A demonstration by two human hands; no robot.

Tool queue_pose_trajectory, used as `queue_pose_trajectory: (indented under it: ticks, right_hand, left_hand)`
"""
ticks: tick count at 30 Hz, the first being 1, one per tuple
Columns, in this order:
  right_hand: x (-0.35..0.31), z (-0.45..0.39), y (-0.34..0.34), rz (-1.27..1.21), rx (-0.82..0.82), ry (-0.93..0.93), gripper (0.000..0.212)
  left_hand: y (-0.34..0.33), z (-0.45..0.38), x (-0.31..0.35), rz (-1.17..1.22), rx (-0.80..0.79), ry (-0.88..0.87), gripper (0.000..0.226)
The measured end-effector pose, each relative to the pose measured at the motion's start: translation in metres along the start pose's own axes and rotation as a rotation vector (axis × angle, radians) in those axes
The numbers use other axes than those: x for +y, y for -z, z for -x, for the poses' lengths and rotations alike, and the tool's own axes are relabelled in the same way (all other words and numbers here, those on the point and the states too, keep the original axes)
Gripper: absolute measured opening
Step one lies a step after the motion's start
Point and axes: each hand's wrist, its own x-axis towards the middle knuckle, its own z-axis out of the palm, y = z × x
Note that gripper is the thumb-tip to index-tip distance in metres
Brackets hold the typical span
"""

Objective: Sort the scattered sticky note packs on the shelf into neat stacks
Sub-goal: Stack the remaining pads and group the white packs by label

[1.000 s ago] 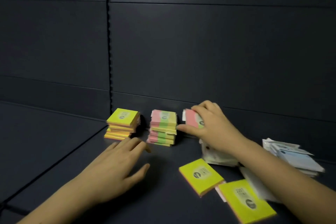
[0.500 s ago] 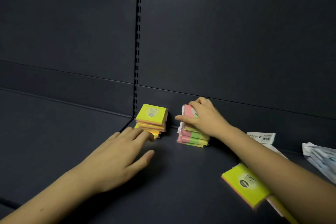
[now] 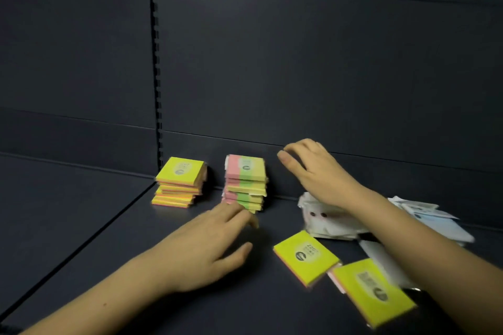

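Sticky note stacks [image 3: 245,182], right hand [image 3: 313,168] beside

The shelf [image 3: 81,226] is dark blue-grey all over, and so is the back wall [image 3: 326,76]. The left stack [image 3: 179,182] has a bright yellow pack on top, with a pale round label in the middle. Its sides show thin yellow, orange and pink stripes. The middle stack [image 3: 245,183] has packs in three bands: pink, green and pale yellow. The top pack has a small dark round mark. The near yellow pack [image 3: 306,255] is bright yellow-green with a black dot and a pink and orange edge. The front yellow pack [image 3: 374,291] is the same yellow, with a pink edge. The white packs [image 3: 324,221] are white with two small dark dots. The pale packs [image 3: 432,219] are white and light blue.
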Motion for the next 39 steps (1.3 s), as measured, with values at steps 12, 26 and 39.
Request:
queue_pose_trajectory:
  ticks: [12, 26, 39]
  right_hand:
    - [0.067, 0.127, 0.088, 0.047, 0.129, -0.164, 0.065]
    - [0.070, 0.172, 0.049, 0.128, -0.121, -0.615, 0.054]
    - [0.050, 0.153, 0.014, 0.361, -0.343, -0.784, 0.081]
  left_hand:
    - [-0.064, -0.076, 0.038, -0.005, -0.199, -0.236, 0.048]
    - [-0.059, -0.061, 0.026, 0.011, -0.357, -0.324, 0.054]
    - [-0.063, -0.058, 0.024, 0.012, -0.188, -0.331, 0.048]
